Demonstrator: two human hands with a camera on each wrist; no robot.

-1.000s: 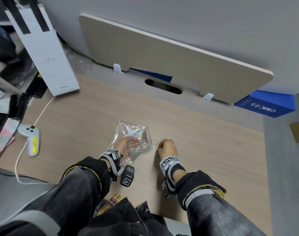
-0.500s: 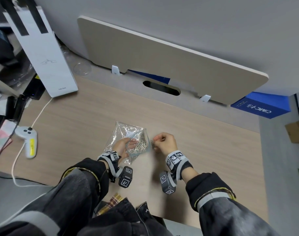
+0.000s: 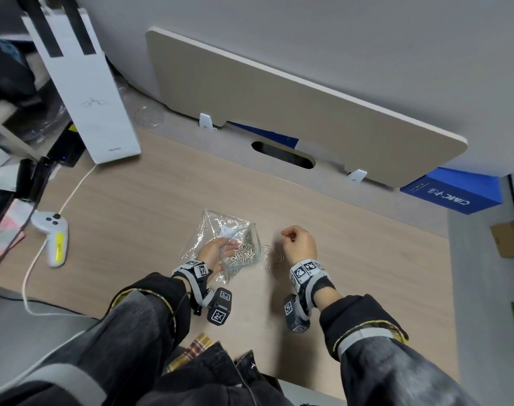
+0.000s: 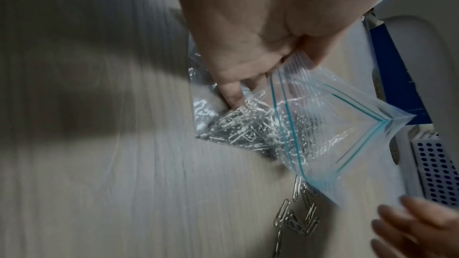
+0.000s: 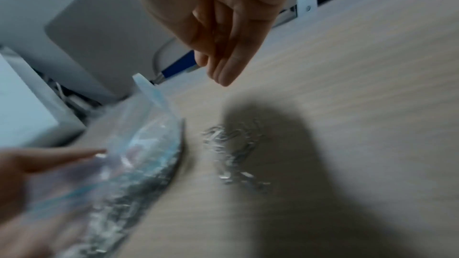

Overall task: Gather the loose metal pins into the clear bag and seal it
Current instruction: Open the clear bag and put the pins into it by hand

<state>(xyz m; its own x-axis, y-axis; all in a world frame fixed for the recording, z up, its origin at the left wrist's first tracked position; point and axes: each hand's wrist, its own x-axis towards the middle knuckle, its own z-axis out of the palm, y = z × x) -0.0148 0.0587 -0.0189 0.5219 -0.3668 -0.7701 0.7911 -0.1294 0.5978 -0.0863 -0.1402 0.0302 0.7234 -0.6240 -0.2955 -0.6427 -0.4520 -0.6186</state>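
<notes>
A clear zip bag [image 3: 220, 230] lies on the wooden desk, with a heap of metal pins [image 3: 245, 250] inside it. My left hand [image 3: 213, 252] grips the bag's upper lip and holds the mouth open toward the right; in the left wrist view the blue zip strip [image 4: 285, 125] gapes over the pins [image 4: 248, 130]. Several loose pins [image 3: 269, 256] lie on the desk just right of the mouth, also seen as loose pins [image 5: 231, 150] in the right wrist view. My right hand [image 3: 298, 243] hovers above and right of them. Its fingers [image 5: 223, 74] hang loosely curled, and no pin shows in them.
A tall white paper bag [image 3: 83, 83] stands at the back left. A white controller [image 3: 52, 232] with its cable lies at the left. A beige board [image 3: 294, 112] leans against the wall behind, and a blue box [image 3: 452, 191] sits at the back right.
My right hand went from the loose pins to the bag's mouth with a pinch, and has now drawn back to the right, away from the bag. The left hand kept the bag open.
</notes>
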